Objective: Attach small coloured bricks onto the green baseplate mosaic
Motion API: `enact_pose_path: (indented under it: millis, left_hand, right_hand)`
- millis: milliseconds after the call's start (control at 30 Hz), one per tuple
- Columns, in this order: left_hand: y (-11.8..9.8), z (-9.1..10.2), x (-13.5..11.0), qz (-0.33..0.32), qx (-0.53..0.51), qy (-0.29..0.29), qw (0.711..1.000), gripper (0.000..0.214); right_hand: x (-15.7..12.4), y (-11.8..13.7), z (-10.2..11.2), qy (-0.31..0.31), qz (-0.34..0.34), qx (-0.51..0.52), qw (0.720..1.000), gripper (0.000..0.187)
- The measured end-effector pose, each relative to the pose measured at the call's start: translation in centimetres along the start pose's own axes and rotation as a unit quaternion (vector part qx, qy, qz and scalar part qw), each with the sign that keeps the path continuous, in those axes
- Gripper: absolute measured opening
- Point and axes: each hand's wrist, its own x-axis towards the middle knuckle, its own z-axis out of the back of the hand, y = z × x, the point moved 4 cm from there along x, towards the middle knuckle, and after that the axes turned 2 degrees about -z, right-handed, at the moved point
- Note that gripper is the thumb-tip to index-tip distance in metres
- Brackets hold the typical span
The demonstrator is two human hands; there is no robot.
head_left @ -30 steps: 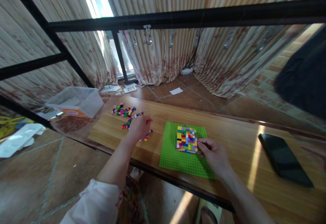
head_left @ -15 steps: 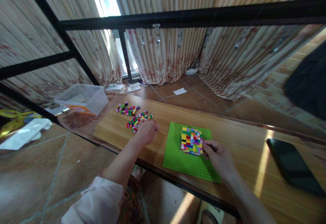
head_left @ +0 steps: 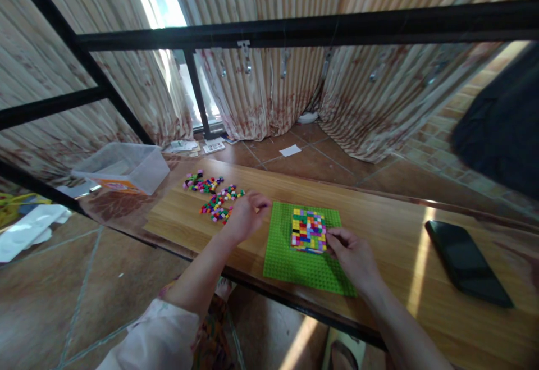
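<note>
A person sits at a long wooden table (head_left: 379, 218) with both bare hands out over it. A green studded plate (head_left: 295, 266) lies flat near the table's front edge. On its far half sits a block of small bricks (head_left: 309, 230) in many colours, packed into a tight rectangle.

The right hand (head_left: 352, 253) rests on the plate just right of that block. Its fingers (head_left: 333, 237) are drawn together, and the tips pinch the block's lower right corner.

The left hand (head_left: 245, 217) hovers at the plate's left edge, between the plate and a scatter of loose bricks (head_left: 214, 204) spread further left on the wood. Its fingers are curled in with the tips close together. I cannot tell whether a brick sits between them. A pale sleeve (head_left: 155, 339) covers the left upper arm.

A clear plastic tub (head_left: 122, 168) stands at the far left end of the table, well apart from the bricks. A dark phone (head_left: 465, 262) lies flat to the right, well apart from the plate. A black metal bar (head_left: 337, 24) crosses overhead, with striped curtains (head_left: 273, 89) hanging behind it.
</note>
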Motion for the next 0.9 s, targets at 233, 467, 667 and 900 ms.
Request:
enact_pose_path:
  millis: [233, 467, 667, 900]
  left_hand:
    - [-2.8, -0.9, 0.0, -0.023, -0.153, -0.024, 0.988, 0.016]
    - [-4.0, -1.9, 0.1, -0.083, -0.160, 0.003, 0.984, 0.021]
    - [-5.0, -3.3, -0.1, -0.127, -0.076, 0.032, 0.988, 0.019]
    - [-5.9, -3.5, -0.2, -0.149, 0.034, 0.048, 0.987, 0.025]
  right_hand:
    - [0.0, 0.2, -0.1, -0.001, 0.006, -0.010, 1.000, 0.032]
    - [-0.2, 0.7, -0.2, 0.000, 0.007, -0.002, 1.000, 0.031]
    - [-0.2, 0.6, -0.2, 0.005, 0.020, -0.005, 1.000, 0.033]
    - [-0.4, 0.8, -0.2, 0.004, 0.017, -0.021, 1.000, 0.032]
